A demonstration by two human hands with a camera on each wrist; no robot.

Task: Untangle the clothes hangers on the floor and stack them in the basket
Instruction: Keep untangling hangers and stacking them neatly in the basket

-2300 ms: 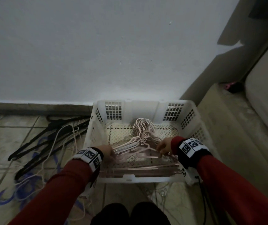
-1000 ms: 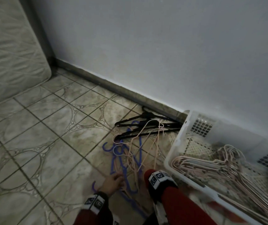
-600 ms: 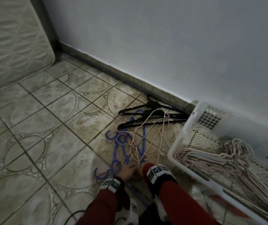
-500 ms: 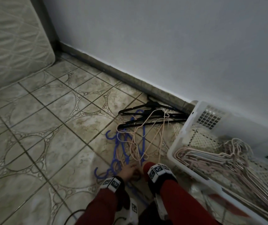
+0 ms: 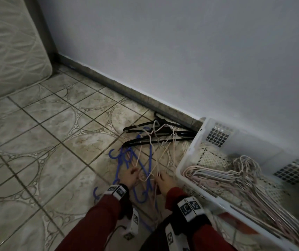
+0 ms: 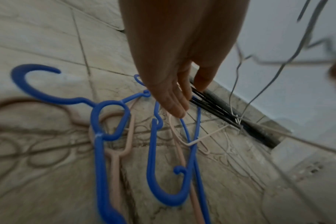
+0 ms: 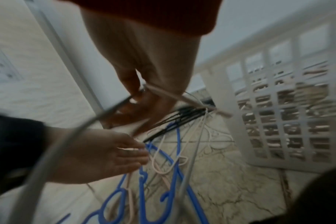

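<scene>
Dim tiled floor (image 5: 36,160), grey wall (image 5: 181,51), mattress (image 5: 9,51)

Left hand (image 5: 129,177) flat-fingered, right hand (image 5: 164,182) gripping.

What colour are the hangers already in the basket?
Pale pink hangers in the white basket, clearest in the head view.

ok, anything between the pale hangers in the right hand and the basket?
Free path to the basket beside the right hand. But the pale hangers it grips are threaded through the blue hangers and lie over the black hangers.
</scene>
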